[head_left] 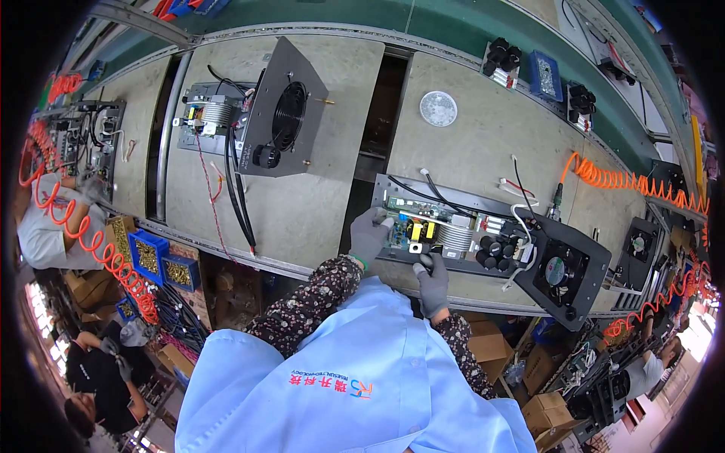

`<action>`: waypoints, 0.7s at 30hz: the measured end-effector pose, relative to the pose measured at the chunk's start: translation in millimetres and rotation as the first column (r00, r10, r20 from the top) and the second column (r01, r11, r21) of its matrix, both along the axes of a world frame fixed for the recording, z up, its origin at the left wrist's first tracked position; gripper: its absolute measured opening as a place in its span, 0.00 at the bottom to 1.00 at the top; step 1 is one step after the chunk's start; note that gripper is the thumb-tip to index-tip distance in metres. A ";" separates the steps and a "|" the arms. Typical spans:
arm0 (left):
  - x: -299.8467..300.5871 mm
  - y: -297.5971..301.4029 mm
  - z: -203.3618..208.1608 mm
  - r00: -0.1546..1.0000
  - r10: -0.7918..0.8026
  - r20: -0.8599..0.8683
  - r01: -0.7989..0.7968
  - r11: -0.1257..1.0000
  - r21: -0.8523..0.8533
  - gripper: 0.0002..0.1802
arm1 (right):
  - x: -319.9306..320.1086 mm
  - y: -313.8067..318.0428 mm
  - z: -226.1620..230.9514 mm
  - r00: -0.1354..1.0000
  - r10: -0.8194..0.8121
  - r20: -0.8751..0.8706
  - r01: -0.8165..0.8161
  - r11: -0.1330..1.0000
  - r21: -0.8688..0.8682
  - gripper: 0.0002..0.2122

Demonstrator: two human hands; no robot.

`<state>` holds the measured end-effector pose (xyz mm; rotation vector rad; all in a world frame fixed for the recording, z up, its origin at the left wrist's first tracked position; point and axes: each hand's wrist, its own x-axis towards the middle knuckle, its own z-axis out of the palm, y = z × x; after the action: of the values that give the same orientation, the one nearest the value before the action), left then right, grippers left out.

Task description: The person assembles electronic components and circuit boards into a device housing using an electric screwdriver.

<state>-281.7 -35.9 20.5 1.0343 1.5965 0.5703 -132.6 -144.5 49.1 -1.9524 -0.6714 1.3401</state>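
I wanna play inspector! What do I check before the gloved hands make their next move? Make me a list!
1. Left hand at the chassis: ok, it is at the left end.
2. Right hand close by: ok, it is at the near side.
3. Electronics uncovered, so you can see them: ok.
4. White cables tucked inside: not ok, they loop out past the edge.
5. Fan screwed on tight: cannot tell, the screws are too small to judge.
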 end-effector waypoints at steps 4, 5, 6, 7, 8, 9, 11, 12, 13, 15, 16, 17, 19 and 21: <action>2.7 -0.4 1.9 1.000 0.008 -0.002 -0.008 1.000 0.000 0.13 | 21.6 -0.5 9.2 0.977 0.205 0.063 -0.202 0.978 -0.049 0.15; 1.6 1.0 4.1 1.000 0.012 -0.003 -0.012 1.000 0.003 0.13 | 31.7 6.3 21.2 0.915 0.384 0.121 -0.371 0.921 -0.118 0.14; 0.3 1.9 5.7 1.000 -0.004 -0.021 0.004 1.000 -0.001 0.12 | 42.6 21.1 41.6 0.912 0.391 0.120 -0.378 0.918 -0.116 0.14; 0.0 1.9 7.0 0.999 -0.024 -0.037 0.023 1.000 -0.008 0.12 | 54.4 42.7 68.9 0.826 0.520 0.217 -0.499 0.854 -0.146 0.12; -0.9 1.3 7.4 0.999 -0.019 -0.041 0.019 1.000 -0.009 0.12 | 64.1 59.7 83.7 0.713 0.632 0.304 -0.607 0.773 -0.186 0.10; -2.4 1.5 4.7 0.997 -0.035 -0.062 0.035 0.999 -0.005 0.12 | 73.6 71.6 81.7 0.752 0.568 0.335 -0.544 0.821 -0.172 0.10; -1.8 3.5 4.2 0.995 -0.061 -0.074 0.061 0.998 -0.002 0.13 | 73.8 100.7 78.8 0.813 0.385 0.436 -0.412 0.911 -0.036 0.09; -0.6 4.2 4.4 0.991 -0.078 -0.113 0.082 0.996 0.032 0.13 | 68.7 116.1 75.9 0.832 0.263 0.489 -0.350 0.932 0.093 0.09; 0.6 4.9 4.9 0.984 -0.089 -0.154 0.100 0.993 0.064 0.15 | 70.2 129.5 66.2 0.735 0.379 0.562 -0.475 0.880 0.027 0.08; 2.0 3.8 -2.8 0.986 -0.075 -0.146 0.088 0.993 0.080 0.14 | 72.1 150.3 42.7 0.613 0.480 0.627 -0.584 0.810 -0.048 0.08; 3.2 1.3 -9.8 0.988 -0.057 -0.145 0.071 0.993 0.091 0.14 | 71.6 156.7 27.2 0.495 0.631 0.597 -0.649 0.726 -0.229 0.09; 2.3 0.7 -9.8 0.988 -0.050 -0.149 0.064 0.994 0.092 0.14 | 68.1 162.9 18.2 0.367 0.765 0.530 -0.690 0.606 -0.397 0.10; 2.9 0.0 -8.9 0.982 -0.039 -0.184 0.057 0.994 0.093 0.13 | 64.6 170.1 7.9 0.298 0.828 0.475 -0.711 0.525 -0.467 0.11; 4.5 2.6 -7.2 0.978 -0.048 -0.204 0.065 0.995 0.080 0.12 | 62.1 176.2 -3.1 0.244 0.911 0.333 -0.689 0.404 -0.601 0.10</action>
<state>-277.2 -33.3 13.3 1.2309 1.7255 0.5118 -70.5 31.7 46.0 -2.4544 -2.2418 1.3431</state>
